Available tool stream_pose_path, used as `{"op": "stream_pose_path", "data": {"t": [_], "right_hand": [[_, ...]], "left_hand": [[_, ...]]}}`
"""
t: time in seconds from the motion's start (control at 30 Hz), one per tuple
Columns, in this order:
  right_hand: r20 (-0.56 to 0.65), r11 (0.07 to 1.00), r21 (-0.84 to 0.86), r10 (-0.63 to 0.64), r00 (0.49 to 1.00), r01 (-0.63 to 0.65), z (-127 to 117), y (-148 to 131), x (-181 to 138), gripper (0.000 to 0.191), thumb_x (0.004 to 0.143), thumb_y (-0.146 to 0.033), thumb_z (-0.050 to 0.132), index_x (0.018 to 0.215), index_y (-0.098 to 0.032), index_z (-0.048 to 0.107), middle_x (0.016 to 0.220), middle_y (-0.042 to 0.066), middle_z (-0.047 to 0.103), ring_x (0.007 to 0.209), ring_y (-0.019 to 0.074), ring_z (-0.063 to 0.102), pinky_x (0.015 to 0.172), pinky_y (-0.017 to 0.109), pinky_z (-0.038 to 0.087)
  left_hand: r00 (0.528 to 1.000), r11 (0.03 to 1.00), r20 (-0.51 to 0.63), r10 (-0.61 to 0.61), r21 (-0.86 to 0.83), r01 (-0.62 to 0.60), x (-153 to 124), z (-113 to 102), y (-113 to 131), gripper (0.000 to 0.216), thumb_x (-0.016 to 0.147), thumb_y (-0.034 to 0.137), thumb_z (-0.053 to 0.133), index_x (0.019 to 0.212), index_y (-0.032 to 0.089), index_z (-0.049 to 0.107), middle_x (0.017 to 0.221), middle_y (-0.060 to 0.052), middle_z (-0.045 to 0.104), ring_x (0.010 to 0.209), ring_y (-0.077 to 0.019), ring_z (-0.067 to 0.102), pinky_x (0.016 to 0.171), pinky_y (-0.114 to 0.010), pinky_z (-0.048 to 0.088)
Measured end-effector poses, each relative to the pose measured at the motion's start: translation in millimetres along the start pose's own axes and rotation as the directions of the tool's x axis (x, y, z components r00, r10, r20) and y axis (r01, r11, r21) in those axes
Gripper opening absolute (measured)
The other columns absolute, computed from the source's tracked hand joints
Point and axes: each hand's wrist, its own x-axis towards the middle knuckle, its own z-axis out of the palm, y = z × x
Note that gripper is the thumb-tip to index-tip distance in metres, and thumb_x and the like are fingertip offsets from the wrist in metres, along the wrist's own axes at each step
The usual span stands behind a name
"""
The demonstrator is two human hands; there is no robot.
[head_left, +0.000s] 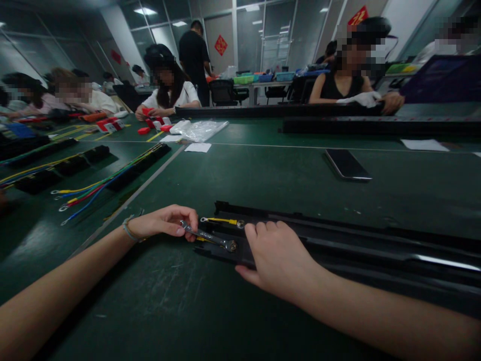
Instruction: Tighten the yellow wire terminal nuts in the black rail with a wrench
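Observation:
My left hand [180, 220] pinches one end of a combination wrench [206, 235]. The wrench's ring end sits over a bolt near the end of a long black housing [338, 238]. My right hand [280, 255] is wrapped over that housing just right of the bolt, thumb at the near side and fingers across the top. A yellow wire [221, 220] with a ring terminal lies behind the wrench, next to a second bolt [240, 224]. Another yellow piece shows partly beneath the wrench. The housing's middle is partly hidden by my right hand.
A phone [347, 164] lies beyond the housing. Bundles of coloured wires [86, 193] with ring terminals rest on black strips at the left. Clear plastic bags [205, 130] and red parts [152, 125] lie farther back. Several people sit across the green table [240, 170].

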Motion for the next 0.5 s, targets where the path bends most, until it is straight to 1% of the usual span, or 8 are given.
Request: {"op": "stream_pose_path", "data": {"t": [0.17,0.5], "right_hand": [[0.019,1.000,0.002,-0.005,1.000,0.005,0.0,-0.2,0.6,0.047,0.068,-0.054,0.044,0.087,-0.013,0.052,0.072,0.010,0.056,0.065,0.0231,0.052,0.057,0.035,0.036],[0.002,1.000,0.002,-0.001,1.000,0.001,2.5,0.1,0.2,0.046,0.068,-0.054,0.044,0.087,-0.013,0.052,0.072,0.010,0.056,0.065,0.0231,0.052,0.058,0.035,0.036]], "left_hand": [[1.000,1.000,0.007,0.001,-0.012,-0.001,-0.2,-0.2,-0.2,0.022,0.073,0.030,0.061,0.086,0.013,0.058,0.077,-0.005,0.058,0.072,-0.0166,0.053,0.066,-0.027,0.042],[1.000,1.000,0.009,0.016,-0.009,-0.016,-0.5,-1.0,-1.3,0.022,0.072,0.030,0.061,0.085,0.013,0.058,0.076,-0.006,0.059,0.072,-0.0178,0.054,0.066,-0.029,0.043]]}}
